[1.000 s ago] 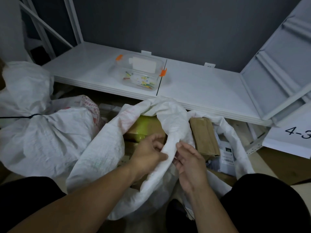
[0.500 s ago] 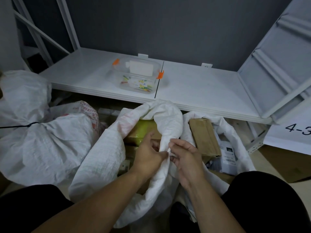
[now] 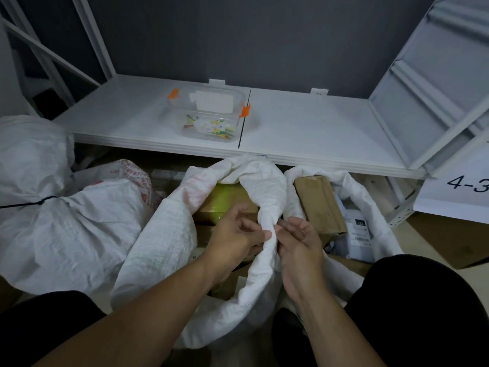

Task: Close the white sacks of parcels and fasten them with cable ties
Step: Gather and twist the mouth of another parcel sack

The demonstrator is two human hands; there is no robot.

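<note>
An open white woven sack (image 3: 164,234) stands on the floor between my knees, with a yellow-taped box (image 3: 227,197) and brown cartons inside. My left hand (image 3: 235,234) and my right hand (image 3: 299,242) pinch a bunched fold of its rim (image 3: 267,202) from either side, fingertips almost meeting. A second open sack (image 3: 370,202) to the right holds a brown carton (image 3: 317,205) and a grey labelled parcel (image 3: 357,231). At the left lies a closed sack (image 3: 66,229) with a black cable tie (image 3: 39,202) round its neck.
A low white shelf (image 3: 304,128) runs across behind the sacks, carrying a clear plastic box (image 3: 209,112) with orange clips and coloured bits inside. A white sign reading 4-3 (image 3: 460,192) leans at the right. My dark-clothed knees fill the bottom corners.
Both hands have closed in on the sack's rim fold and moved slightly up it; the fold is now pinched narrower between my fingertips. The view has tilted down a little.
</note>
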